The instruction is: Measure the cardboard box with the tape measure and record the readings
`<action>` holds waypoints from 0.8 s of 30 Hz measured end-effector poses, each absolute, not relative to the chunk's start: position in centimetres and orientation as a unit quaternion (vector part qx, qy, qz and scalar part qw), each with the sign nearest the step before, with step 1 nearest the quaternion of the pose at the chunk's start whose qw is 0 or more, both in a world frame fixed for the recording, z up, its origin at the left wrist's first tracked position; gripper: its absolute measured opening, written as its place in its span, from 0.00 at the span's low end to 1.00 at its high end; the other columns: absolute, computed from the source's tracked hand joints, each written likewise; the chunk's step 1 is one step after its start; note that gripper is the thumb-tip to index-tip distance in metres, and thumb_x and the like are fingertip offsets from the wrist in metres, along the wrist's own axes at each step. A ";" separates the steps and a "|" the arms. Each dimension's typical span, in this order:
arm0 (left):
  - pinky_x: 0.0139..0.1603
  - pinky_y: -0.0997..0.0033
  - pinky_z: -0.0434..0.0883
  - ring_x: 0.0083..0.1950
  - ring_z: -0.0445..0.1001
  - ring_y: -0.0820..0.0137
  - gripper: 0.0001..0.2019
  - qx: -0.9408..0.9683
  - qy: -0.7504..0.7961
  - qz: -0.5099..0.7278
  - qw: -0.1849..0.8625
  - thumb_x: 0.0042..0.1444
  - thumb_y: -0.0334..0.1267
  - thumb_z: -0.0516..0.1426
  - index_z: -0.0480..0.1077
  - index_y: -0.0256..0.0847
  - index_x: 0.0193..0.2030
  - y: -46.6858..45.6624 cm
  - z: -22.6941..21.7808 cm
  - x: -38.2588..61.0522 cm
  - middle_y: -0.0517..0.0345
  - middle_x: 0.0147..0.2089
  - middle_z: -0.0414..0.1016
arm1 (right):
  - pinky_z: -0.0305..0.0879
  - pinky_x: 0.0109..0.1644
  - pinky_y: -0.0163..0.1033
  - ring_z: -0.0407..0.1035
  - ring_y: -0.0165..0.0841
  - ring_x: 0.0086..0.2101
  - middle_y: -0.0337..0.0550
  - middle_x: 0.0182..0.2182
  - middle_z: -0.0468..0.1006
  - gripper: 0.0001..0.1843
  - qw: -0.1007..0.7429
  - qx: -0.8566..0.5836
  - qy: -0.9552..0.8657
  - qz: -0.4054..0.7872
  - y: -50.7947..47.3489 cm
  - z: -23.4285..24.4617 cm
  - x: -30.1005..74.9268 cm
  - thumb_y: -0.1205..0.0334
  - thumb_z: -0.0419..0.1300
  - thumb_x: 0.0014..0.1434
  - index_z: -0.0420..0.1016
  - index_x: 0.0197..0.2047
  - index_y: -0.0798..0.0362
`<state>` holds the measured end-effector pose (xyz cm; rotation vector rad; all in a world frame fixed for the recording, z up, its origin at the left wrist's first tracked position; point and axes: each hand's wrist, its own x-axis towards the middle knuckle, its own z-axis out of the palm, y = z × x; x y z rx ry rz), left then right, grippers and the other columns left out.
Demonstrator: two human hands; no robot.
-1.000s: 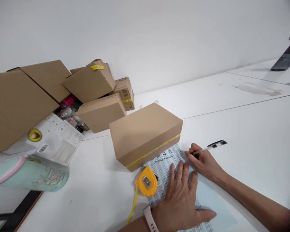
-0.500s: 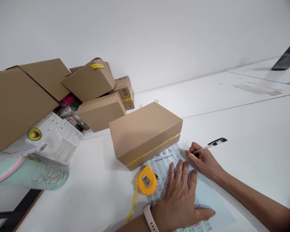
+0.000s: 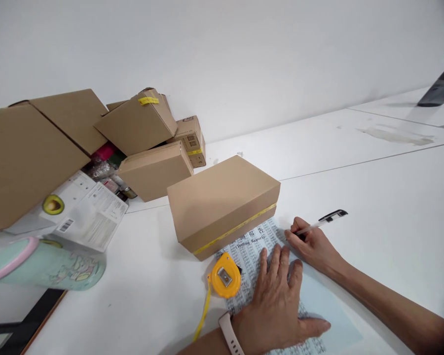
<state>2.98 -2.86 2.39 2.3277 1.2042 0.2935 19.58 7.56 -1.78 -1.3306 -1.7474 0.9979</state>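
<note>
Far left, a mint-green bottle (image 3: 66,268) with a pink band, and right by it the white carton (image 3: 92,217) with an avocado picture. On to the cardboard boxes (image 3: 135,130), piled against the wall. Centre stage, a brown box (image 3: 222,197), yellow strip along its near side, and just below it the orange tape measure (image 3: 225,278), yellow tape hanging out. Now the left hand (image 3: 276,305): nothing grasped, palm down, fingers a little spread, pressed flat over the printed sheet (image 3: 249,251), which lies on the table at the brown box's near edge. And the right hand (image 3: 316,249)! Fingers curled tight round a pen (image 3: 333,217), cap end slanting up and right; whether its tip meets the paper, can't tell.
</note>
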 end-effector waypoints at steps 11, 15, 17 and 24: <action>0.74 0.42 0.36 0.76 0.26 0.53 0.43 0.856 0.439 0.107 0.250 0.63 0.63 0.46 0.45 0.28 0.72 -2.8 2.2 2.9 0.32 0.76 0.34 | 0.50 0.23 0.34 0.50 0.27 0.20 0.30 0.17 0.57 0.13 0.353 -0.534 -0.673 0.371 7.5 -1.5 19.5 0.55 0.56 0.59 0.57 0.26 0.48; 0.74 0.42 0.35 0.76 0.26 0.53 0.43 0.856 0.439 0.108 0.251 0.63 0.63 0.46 0.46 0.28 0.72 -2.9 2.2 3.0 0.31 0.76 0.35 | 0.50 0.23 0.34 0.51 0.26 0.20 0.30 0.18 0.57 0.14 0.358 -0.530 -0.679 0.361 7.4 -1.5 19.6 0.55 0.56 0.59 0.57 0.26 0.48; 0.74 0.41 0.35 0.76 0.26 0.53 0.43 0.855 0.441 0.108 0.251 0.63 0.64 0.46 0.46 0.29 0.72 -2.9 2.2 3.0 0.31 0.76 0.35 | 0.50 0.23 0.34 0.51 0.26 0.20 0.30 0.18 0.57 0.14 0.357 -0.527 -0.683 0.358 7.5 -1.5 19.5 0.54 0.56 0.59 0.57 0.26 0.48; 0.74 0.43 0.35 0.76 0.26 0.54 0.43 0.855 0.441 0.110 0.249 0.63 0.63 0.46 0.46 0.28 0.72 -2.9 2.2 3.0 0.32 0.76 0.35 | 0.50 0.23 0.35 0.50 0.27 0.20 0.30 0.17 0.57 0.14 0.352 -0.529 -0.686 0.354 7.5 -1.6 19.4 0.55 0.55 0.59 0.57 0.26 0.48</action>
